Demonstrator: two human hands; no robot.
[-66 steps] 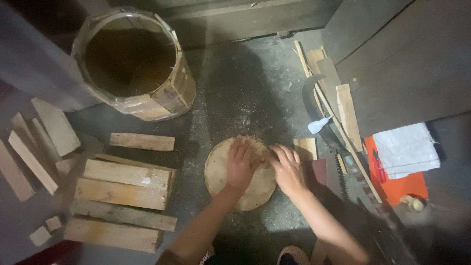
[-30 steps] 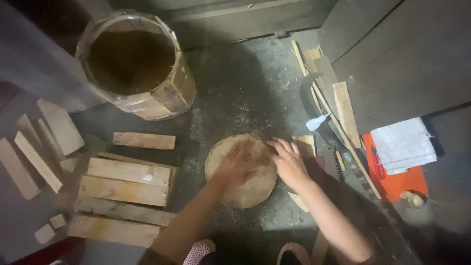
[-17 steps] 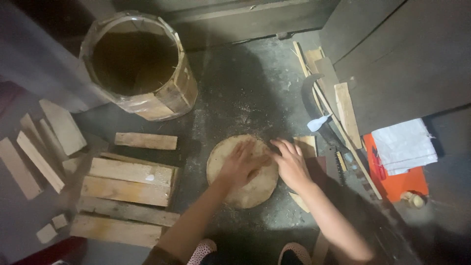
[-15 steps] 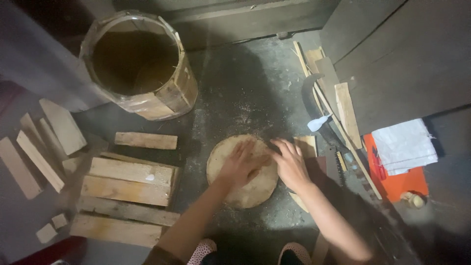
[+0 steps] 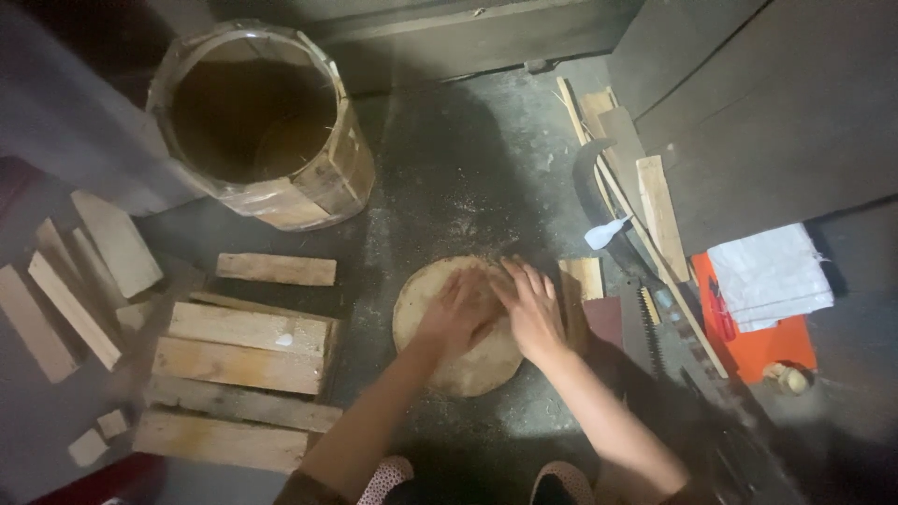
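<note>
A round wooden disc [image 5: 468, 365] lies flat on the dark floor in front of me. My left hand [image 5: 458, 309] rests palm down on the disc's upper middle, fingers spread. My right hand [image 5: 531, 304] lies flat beside it on the disc's right part, fingertips near the top rim. Neither hand grips anything. The two hands nearly touch. A wooden barrel [image 5: 262, 126] with an open top stands at the upper left, apart from the disc.
Flat wooden staves [image 5: 243, 351] lie stacked at the left, with loose pieces [image 5: 65, 299] further left. A handsaw [image 5: 645, 323], a curved blade [image 5: 589, 187], thin wood strips [image 5: 659, 210], an orange tray [image 5: 758, 341] with a white cloth [image 5: 769, 276] sit at the right beside dark boards.
My right hand has slid left across the disc towards my left hand. The left hand has shifted slightly up and right. The disc stays in place.
</note>
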